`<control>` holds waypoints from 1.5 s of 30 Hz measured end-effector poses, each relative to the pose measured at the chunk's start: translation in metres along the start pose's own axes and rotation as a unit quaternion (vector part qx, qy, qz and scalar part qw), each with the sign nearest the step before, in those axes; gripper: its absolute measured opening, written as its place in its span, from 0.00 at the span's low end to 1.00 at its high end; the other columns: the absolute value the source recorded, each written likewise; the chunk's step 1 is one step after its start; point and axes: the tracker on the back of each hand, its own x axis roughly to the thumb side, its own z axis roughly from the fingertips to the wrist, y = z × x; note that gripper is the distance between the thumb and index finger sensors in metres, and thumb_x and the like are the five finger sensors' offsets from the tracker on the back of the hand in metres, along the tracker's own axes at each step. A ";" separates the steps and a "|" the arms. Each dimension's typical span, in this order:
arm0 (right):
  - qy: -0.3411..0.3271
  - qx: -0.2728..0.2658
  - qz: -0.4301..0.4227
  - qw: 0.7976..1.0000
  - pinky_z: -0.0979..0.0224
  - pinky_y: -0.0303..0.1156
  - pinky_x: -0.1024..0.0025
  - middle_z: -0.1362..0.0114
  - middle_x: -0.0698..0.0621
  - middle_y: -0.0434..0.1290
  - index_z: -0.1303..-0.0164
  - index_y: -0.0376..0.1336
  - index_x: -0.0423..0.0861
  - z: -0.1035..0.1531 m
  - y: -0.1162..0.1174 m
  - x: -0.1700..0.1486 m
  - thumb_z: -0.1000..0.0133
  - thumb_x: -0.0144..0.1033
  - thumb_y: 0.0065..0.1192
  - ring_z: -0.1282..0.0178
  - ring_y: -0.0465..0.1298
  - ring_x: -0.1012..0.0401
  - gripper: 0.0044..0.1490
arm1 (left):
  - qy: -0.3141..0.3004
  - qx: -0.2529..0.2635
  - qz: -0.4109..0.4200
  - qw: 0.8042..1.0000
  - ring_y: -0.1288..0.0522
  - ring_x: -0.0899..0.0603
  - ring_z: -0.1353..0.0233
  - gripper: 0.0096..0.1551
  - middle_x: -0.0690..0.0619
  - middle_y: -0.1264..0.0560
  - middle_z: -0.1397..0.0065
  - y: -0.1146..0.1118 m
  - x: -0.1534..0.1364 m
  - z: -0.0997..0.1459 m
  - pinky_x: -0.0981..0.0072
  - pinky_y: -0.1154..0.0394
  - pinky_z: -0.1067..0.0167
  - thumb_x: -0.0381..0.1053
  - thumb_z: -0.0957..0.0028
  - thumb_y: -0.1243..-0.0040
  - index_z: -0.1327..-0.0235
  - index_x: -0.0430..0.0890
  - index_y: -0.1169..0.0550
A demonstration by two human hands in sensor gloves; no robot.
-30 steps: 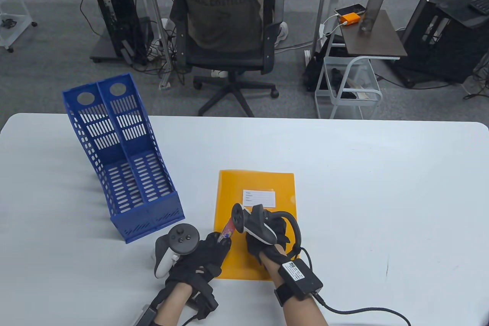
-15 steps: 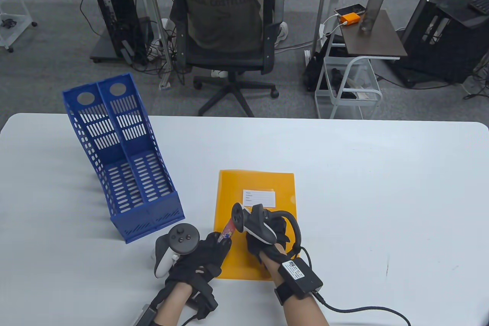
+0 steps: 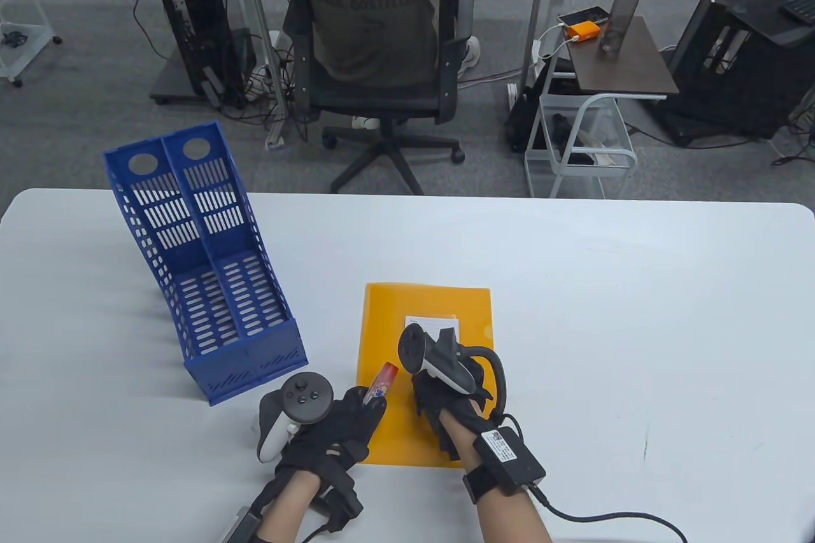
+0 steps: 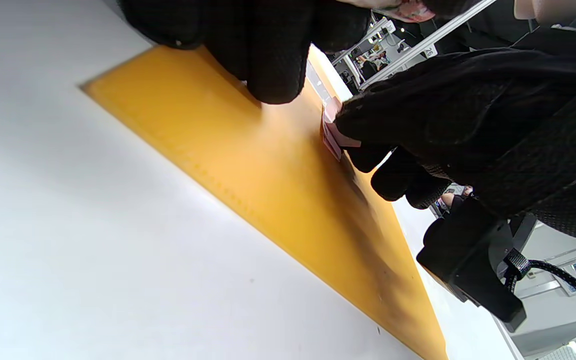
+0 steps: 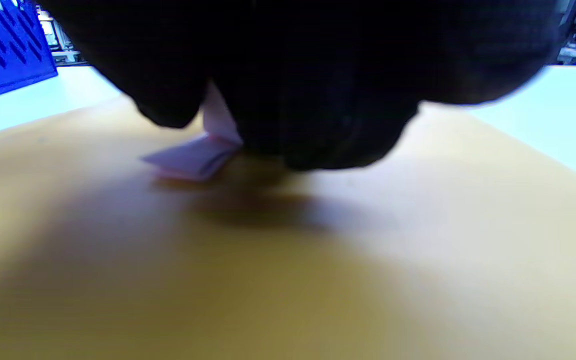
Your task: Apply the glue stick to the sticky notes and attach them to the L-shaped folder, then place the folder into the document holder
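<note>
- Our left hand (image 3: 337, 425) grips the glue stick (image 3: 382, 382) with curled fingers, its red end tilted up and away from us, at the folder's near-left edge.
- Our right hand (image 3: 449, 406) rests on the orange folder (image 3: 382, 320); its fingertips (image 4: 363, 125) pinch a small pink sticky-note pad (image 4: 332, 131) that touches the folder's face.
- In the right wrist view the pad (image 5: 193, 157) lies under our fingers, one sheet lifted at the edge.
- The folder lies flat on the table (image 3: 637, 314), just ahead of both hands; a white label (image 3: 433, 320) shows on it beyond the right hand.
- The blue holder (image 3: 210, 288) stands to the left, well apart from the folder, both slots bare as far as we see.
- We judge the task early: we cannot tell whether glue is on the note; pressing it on and filing the folder remain.
</note>
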 end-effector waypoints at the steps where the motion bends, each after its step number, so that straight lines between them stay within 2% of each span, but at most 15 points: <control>1: 0.000 0.005 -0.004 1.000 0.61 0.79 0.58 0.49 0.40 0.82 0.45 0.76 0.36 -0.001 0.000 -0.001 0.47 0.49 0.66 0.64 0.83 0.53 0.33 | 0.000 0.000 0.001 1.000 0.34 0.43 0.22 0.36 0.46 0.27 0.24 0.000 0.000 0.000 0.46 0.33 0.35 0.66 0.44 0.59 0.33 0.42 0.35; 4: 0.005 0.018 -0.023 1.000 0.60 0.79 0.57 0.48 0.40 0.81 0.44 0.75 0.35 -0.003 -0.001 -0.002 0.45 0.50 0.61 0.63 0.83 0.52 0.34 | 0.000 -0.001 -0.001 1.000 0.34 0.43 0.22 0.36 0.46 0.27 0.24 0.000 0.000 0.000 0.46 0.33 0.35 0.66 0.44 0.59 0.33 0.42 0.35; 6: 0.007 0.021 -0.032 0.999 0.60 0.79 0.57 0.48 0.39 0.81 0.44 0.75 0.35 -0.004 -0.001 -0.004 0.45 0.49 0.61 0.62 0.83 0.52 0.34 | 0.000 0.000 -0.001 1.000 0.34 0.43 0.22 0.36 0.46 0.27 0.24 0.000 0.000 0.000 0.46 0.33 0.35 0.66 0.44 0.59 0.33 0.42 0.35; 10: 0.014 0.039 -0.044 0.998 0.58 0.79 0.57 0.47 0.39 0.81 0.44 0.75 0.35 -0.007 -0.003 -0.006 0.46 0.40 0.68 0.60 0.83 0.52 0.28 | 0.000 -0.002 -0.001 1.000 0.34 0.43 0.22 0.36 0.46 0.28 0.24 0.000 0.000 0.000 0.46 0.33 0.35 0.66 0.44 0.59 0.33 0.43 0.35; 13: 0.017 0.029 -0.037 0.999 0.58 0.79 0.57 0.48 0.40 0.82 0.45 0.76 0.37 -0.007 -0.003 -0.006 0.49 0.37 0.74 0.61 0.83 0.52 0.26 | 0.000 -0.002 -0.002 1.000 0.34 0.43 0.22 0.36 0.46 0.28 0.24 0.000 0.000 0.000 0.46 0.33 0.35 0.66 0.44 0.59 0.33 0.42 0.35; 19: 0.017 -0.013 0.000 1.000 0.60 0.79 0.57 0.52 0.43 0.84 0.50 0.78 0.40 -0.007 -0.002 -0.003 0.54 0.38 0.82 0.63 0.84 0.53 0.25 | -0.001 -0.004 -0.002 1.000 0.34 0.43 0.22 0.36 0.46 0.28 0.24 0.000 0.000 0.000 0.46 0.33 0.34 0.66 0.44 0.59 0.33 0.43 0.35; 24: 0.024 -0.010 0.006 1.000 0.64 0.80 0.61 0.53 0.44 0.84 0.50 0.78 0.40 -0.008 -0.002 -0.003 0.55 0.41 0.82 0.67 0.84 0.55 0.26 | -0.001 -0.005 -0.003 1.000 0.34 0.43 0.21 0.36 0.46 0.28 0.24 0.000 0.000 0.000 0.46 0.33 0.34 0.66 0.44 0.59 0.33 0.43 0.35; 30: 0.022 -0.005 0.005 1.000 0.65 0.79 0.63 0.46 0.44 0.80 0.38 0.71 0.43 -0.011 -0.002 -0.004 0.55 0.44 0.83 0.67 0.83 0.56 0.36 | 0.000 -0.007 0.001 1.000 0.34 0.43 0.21 0.36 0.47 0.28 0.24 0.000 0.000 0.000 0.47 0.33 0.34 0.66 0.44 0.59 0.33 0.43 0.35; 32: 0.024 0.003 0.005 1.000 0.64 0.79 0.63 0.44 0.43 0.79 0.31 0.68 0.42 -0.012 -0.002 -0.005 0.55 0.44 0.83 0.66 0.83 0.56 0.43 | 0.000 -0.007 0.000 1.000 0.34 0.44 0.21 0.36 0.46 0.28 0.24 0.000 0.000 0.000 0.47 0.33 0.34 0.66 0.44 0.59 0.33 0.43 0.35; 34: 0.026 0.014 0.003 1.000 0.63 0.79 0.62 0.41 0.42 0.78 0.27 0.65 0.43 -0.014 -0.002 -0.005 0.54 0.44 0.82 0.65 0.82 0.55 0.46 | 0.000 -0.007 -0.001 1.000 0.35 0.43 0.21 0.36 0.46 0.28 0.24 0.000 0.000 0.000 0.47 0.33 0.34 0.66 0.44 0.59 0.33 0.43 0.35; 38: 0.038 0.052 -0.010 0.998 0.61 0.78 0.61 0.39 0.41 0.76 0.25 0.63 0.47 -0.018 0.002 -0.007 0.51 0.46 0.79 0.63 0.81 0.55 0.44 | -0.001 -0.008 -0.001 1.000 0.35 0.43 0.21 0.36 0.47 0.28 0.24 0.000 0.000 0.000 0.47 0.33 0.34 0.66 0.44 0.59 0.33 0.43 0.35; 45: 0.042 0.033 0.003 0.999 0.62 0.78 0.60 0.43 0.42 0.77 0.28 0.65 0.49 -0.021 0.004 -0.004 0.48 0.38 0.71 0.64 0.81 0.54 0.35 | -0.002 -0.010 -0.002 1.000 0.35 0.43 0.21 0.36 0.46 0.28 0.24 0.000 0.000 0.000 0.47 0.33 0.34 0.66 0.43 0.59 0.33 0.43 0.35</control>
